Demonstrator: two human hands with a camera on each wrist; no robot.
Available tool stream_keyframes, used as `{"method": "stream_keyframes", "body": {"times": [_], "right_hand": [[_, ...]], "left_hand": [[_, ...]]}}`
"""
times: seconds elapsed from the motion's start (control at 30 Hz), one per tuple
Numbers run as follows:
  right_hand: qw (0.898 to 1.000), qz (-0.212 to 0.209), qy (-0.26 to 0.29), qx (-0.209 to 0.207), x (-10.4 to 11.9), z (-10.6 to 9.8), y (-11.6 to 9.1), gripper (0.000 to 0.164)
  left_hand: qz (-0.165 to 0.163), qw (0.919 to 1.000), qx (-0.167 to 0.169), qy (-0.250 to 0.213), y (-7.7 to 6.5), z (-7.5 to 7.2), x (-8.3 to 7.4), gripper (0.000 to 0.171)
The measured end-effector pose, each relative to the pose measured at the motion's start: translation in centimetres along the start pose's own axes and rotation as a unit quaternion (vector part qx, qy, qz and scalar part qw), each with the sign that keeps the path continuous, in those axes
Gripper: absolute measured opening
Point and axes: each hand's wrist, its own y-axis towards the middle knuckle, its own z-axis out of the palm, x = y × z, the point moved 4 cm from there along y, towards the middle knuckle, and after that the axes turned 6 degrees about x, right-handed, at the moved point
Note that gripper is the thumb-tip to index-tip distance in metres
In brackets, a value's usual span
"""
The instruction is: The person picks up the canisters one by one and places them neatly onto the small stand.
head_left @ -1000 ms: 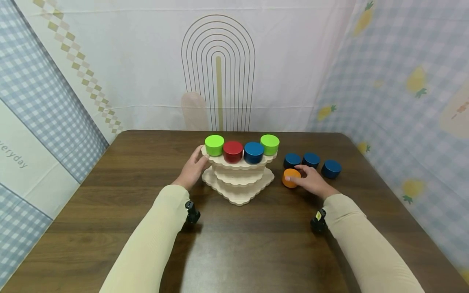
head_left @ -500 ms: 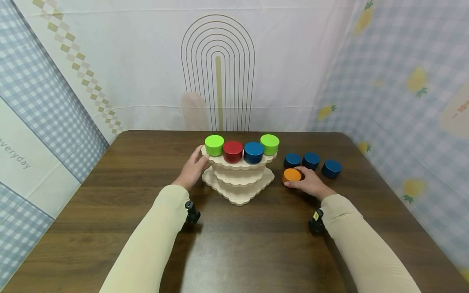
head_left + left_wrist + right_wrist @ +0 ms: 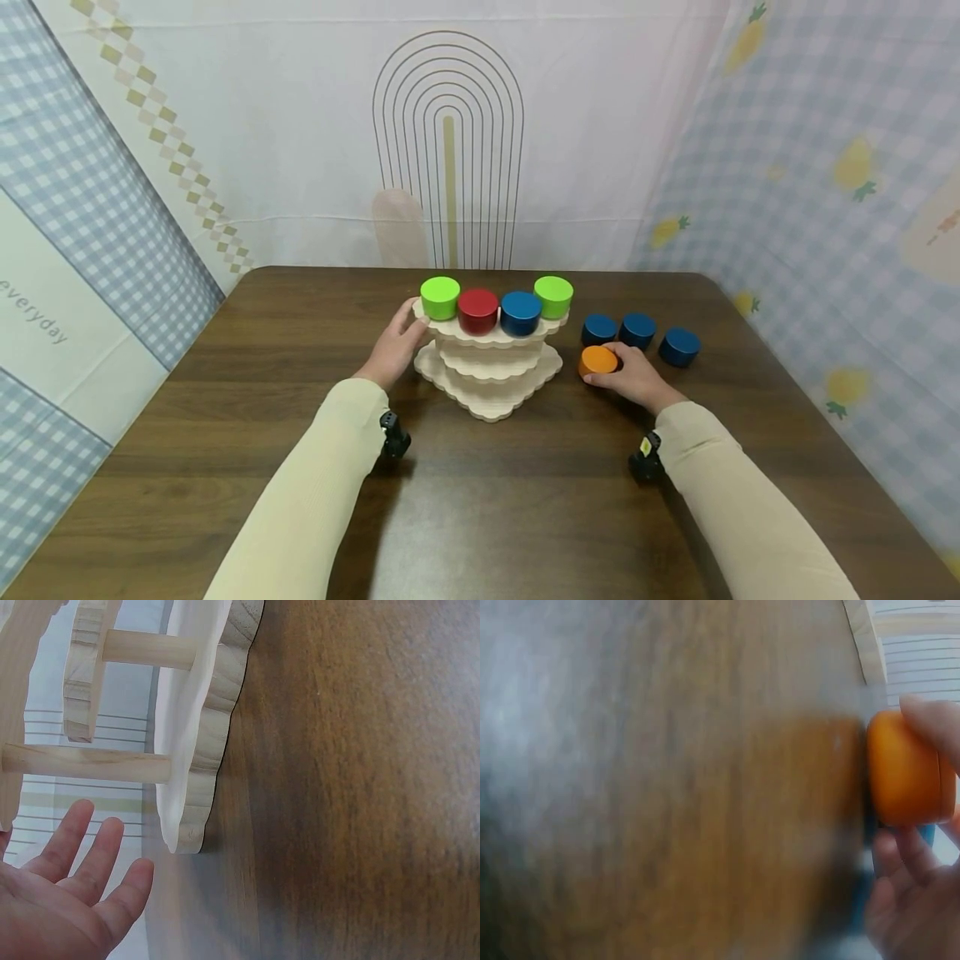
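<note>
A pale wooden tiered stand (image 3: 491, 363) with scalloped edges stands mid-table. Its top level bears two lime-green round tins (image 3: 440, 298), a red tin (image 3: 477, 312) and a blue tin (image 3: 521, 313). My left hand (image 3: 392, 348) holds the left corner of that top level between thumb and forefinger. In the left wrist view, the other fingers (image 3: 97, 855) are spread loosely beside the stand's post. Right of the stand, my right hand (image 3: 633, 373) grips an orange round tin (image 3: 597, 361) by its sides. A lid seam shows on the tin in the right wrist view, close over the tabletop.
Behind the right hand stand three more blue tins (image 3: 679, 347) on the brown wooden table (image 3: 517, 500). A printed white cloth (image 3: 300, 125) hangs along the back edge, and a checked cloth (image 3: 817, 250) borders the right side.
My right thumb has moved from the orange tin's top to its near side, and the hand has closed round it. The left hand and stand have stayed in place.
</note>
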Motion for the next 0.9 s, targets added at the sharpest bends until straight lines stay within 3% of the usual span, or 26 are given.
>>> {"method": "stream_keyframes", "body": {"times": [0.33,0.9], "right_hand": [[0.999,-0.024,-0.007,-0.03,2.4,-0.2,-0.6,0.077],[0.999,-0.045,-0.005,-0.025,6.4,-0.2,-1.6,0.072]], "left_hand": [[0.007,0.9998,-0.002,-0.017,0.2,0.0,0.1,0.051],[0.001,1.0,-0.008,-0.003,0.0,0.0,0.1,0.051]]}}
